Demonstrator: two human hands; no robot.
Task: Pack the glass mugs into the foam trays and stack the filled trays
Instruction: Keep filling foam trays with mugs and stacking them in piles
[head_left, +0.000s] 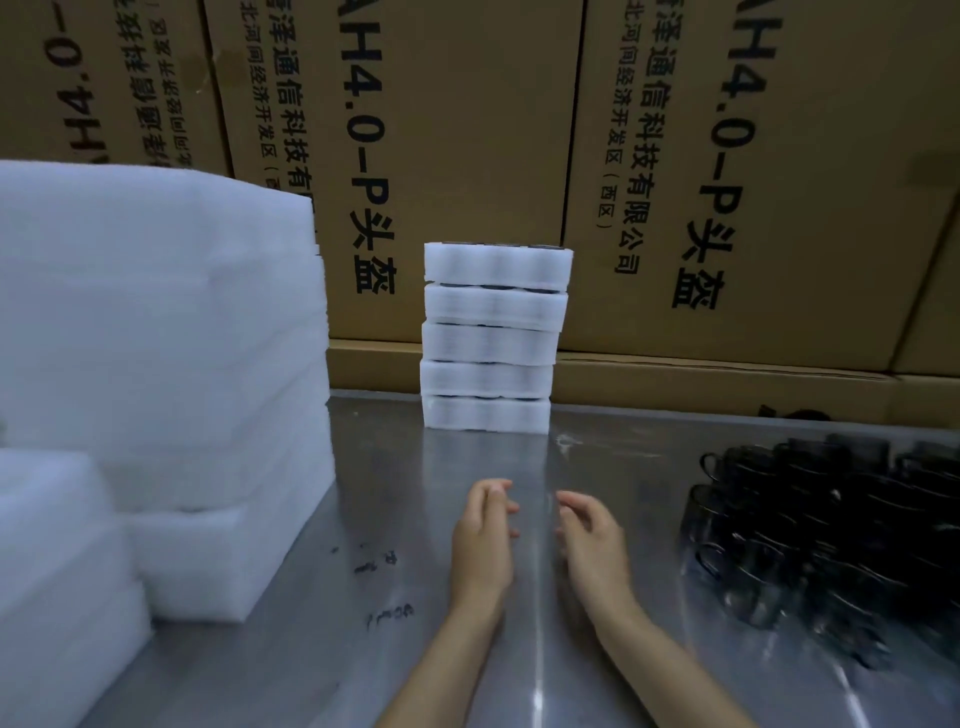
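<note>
Nothing is held: left hand (483, 535) and right hand (592, 545) hover loosely open. Beyond them, the leaning stack of filled trays (491, 338) could be toppled by another tray.

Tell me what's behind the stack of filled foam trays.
Printed cardboard boxes stand right behind the stack of filled foam trays, rising well above it. The stack covers the box faces directly behind it.

A packing station in a warehouse or factory: printed cardboard cartons (467, 156) wall off twelve o'clock, a steel worktable (415, 649) carries bulk white foam stacks (156, 338) at nine o'clock and massed dark glass mugs (831, 530) at three.
</note>
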